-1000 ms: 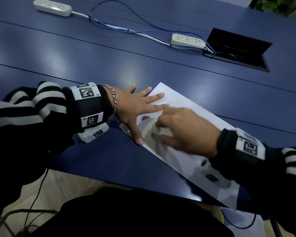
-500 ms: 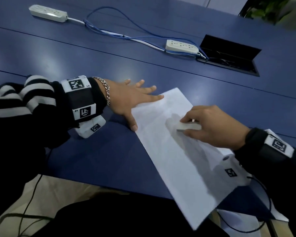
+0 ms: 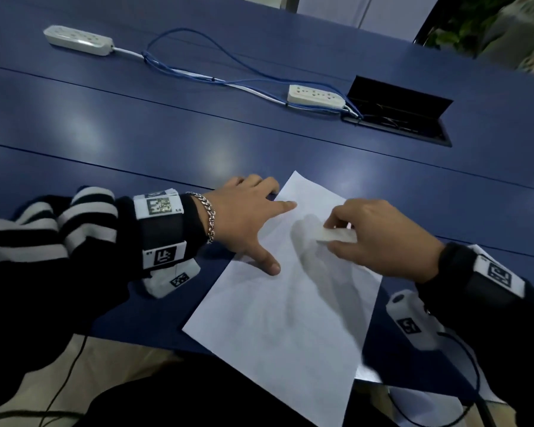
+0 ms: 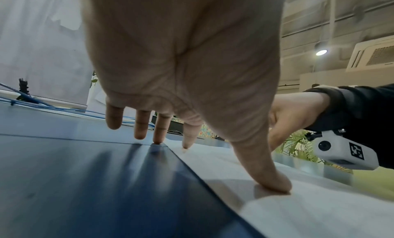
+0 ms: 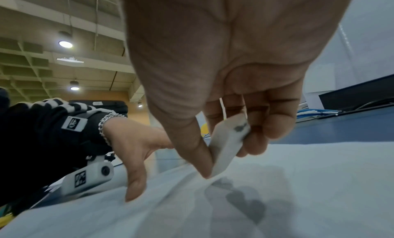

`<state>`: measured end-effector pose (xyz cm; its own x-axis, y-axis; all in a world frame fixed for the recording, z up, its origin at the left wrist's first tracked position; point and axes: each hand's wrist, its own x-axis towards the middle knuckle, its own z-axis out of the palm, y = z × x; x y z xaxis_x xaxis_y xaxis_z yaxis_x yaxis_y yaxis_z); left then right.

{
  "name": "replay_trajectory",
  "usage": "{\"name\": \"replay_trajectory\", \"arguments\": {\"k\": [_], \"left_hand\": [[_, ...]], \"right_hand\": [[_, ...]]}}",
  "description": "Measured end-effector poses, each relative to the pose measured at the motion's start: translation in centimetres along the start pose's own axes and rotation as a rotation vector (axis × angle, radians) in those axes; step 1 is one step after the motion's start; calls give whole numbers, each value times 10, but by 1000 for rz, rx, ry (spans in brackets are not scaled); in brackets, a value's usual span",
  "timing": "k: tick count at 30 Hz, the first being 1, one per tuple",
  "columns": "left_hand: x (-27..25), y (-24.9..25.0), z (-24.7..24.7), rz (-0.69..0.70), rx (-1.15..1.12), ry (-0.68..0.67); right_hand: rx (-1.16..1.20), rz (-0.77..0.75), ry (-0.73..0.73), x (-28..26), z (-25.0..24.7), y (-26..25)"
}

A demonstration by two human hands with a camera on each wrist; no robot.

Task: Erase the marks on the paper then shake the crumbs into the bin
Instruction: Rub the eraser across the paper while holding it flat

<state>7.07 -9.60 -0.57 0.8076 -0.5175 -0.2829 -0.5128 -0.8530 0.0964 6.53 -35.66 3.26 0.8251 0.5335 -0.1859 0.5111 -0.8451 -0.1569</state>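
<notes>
A white sheet of paper lies slanted on the blue table, its near corner hanging over the front edge. My left hand lies spread on the sheet's left edge, index finger and thumb tip pressing the paper. My right hand pinches a white eraser between thumb and fingers, its lower end touching the sheet. In the right wrist view the eraser has a dark smudge on top and the paper wrinkles beneath it. No bin is in view.
Two white power strips joined by blue cables lie at the back of the table. An open black cable hatch sits back right. More white paper shows below the table edge at lower right.
The right hand with the eraser has moved from near the left thumb up and right across the sheet. The paper has turned, its near end swinging left. The left hand stays on the left edge.
</notes>
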Motion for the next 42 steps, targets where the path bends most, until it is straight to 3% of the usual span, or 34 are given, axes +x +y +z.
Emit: {"name": "replay_trajectory", "arguments": {"k": [7,10,15,19,24,29,33,39,42], "left_hand": [[17,-6,-2,25,-38,-211],[20,-8,-1,13,-35,-228],[19,-7,-2,-3,-35,-250],[18,-5,-6,-11,-29,-263],[17,-3,-8,-21,-25,-276],[18,-2,-9,-24,-13,-282],[16,0,-12,-25,-22,-279],[15,-1,-9,-29,-25,-272],[15,0,-10,-27,-25,-274]], "right_hand": [[44,4,105,33,3,3],[44,31,110,37,4,3],[30,-83,38,28,5,-2],[2,-6,89,35,0,5],[-62,-148,37,14,11,-18],[-47,5,100,27,1,-5],[-148,-114,27,11,11,-33],[-115,52,74,27,1,-12],[-184,-47,50,16,9,-34]]}}
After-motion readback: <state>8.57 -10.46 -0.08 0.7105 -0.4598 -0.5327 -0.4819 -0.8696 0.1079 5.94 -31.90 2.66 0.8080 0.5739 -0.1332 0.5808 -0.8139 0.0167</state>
